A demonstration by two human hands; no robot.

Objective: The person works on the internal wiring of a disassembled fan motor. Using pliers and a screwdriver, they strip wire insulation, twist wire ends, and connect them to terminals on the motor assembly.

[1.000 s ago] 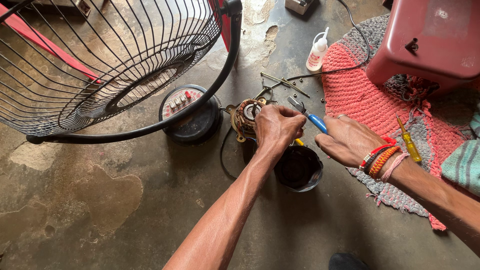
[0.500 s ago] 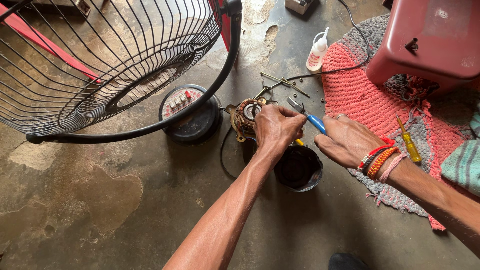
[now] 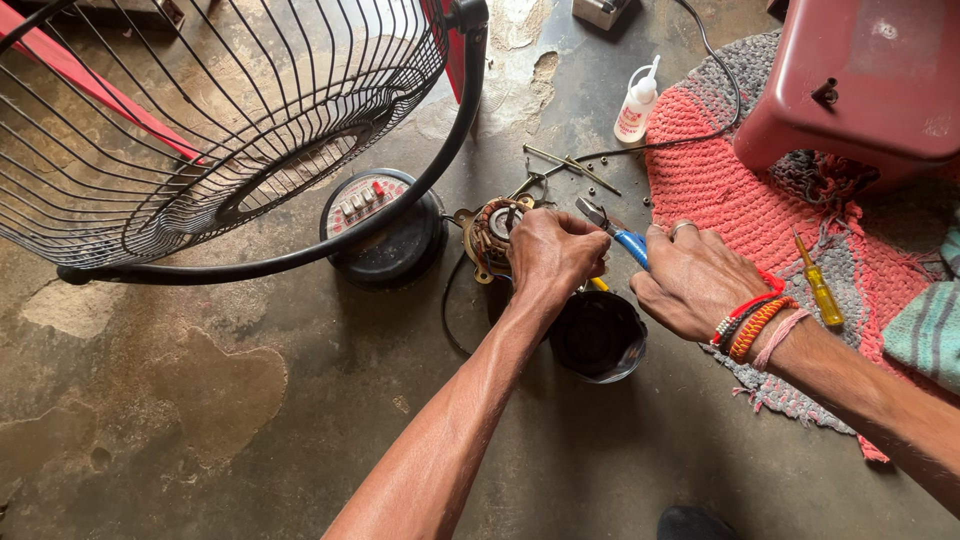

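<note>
Forearms come up from the bottom edge over stained concrete floor (image 3: 200, 400). Left hand (image 3: 553, 255) is curled shut, fingers pinched on the fan motor (image 3: 492, 232) with its copper windings, right at the motor's near side. Right hand (image 3: 692, 280) is closed around blue-handled pliers (image 3: 612, 228), jaws pointing at the left hand, ring on one finger, red and orange bracelets (image 3: 750, 320) at the wrist. Black motor housing cup (image 3: 598, 338) sits on the floor just below and between both hands. Yellow screwdriver (image 3: 820, 285) lies on the red woven mat (image 3: 730, 190) right of the hands. Further out: round fan base (image 3: 385, 225) with switch buttons, wire fan guard (image 3: 220, 120) leaning over it, white squeeze bottle (image 3: 636, 102), red plastic stool (image 3: 870, 80) top right
</note>
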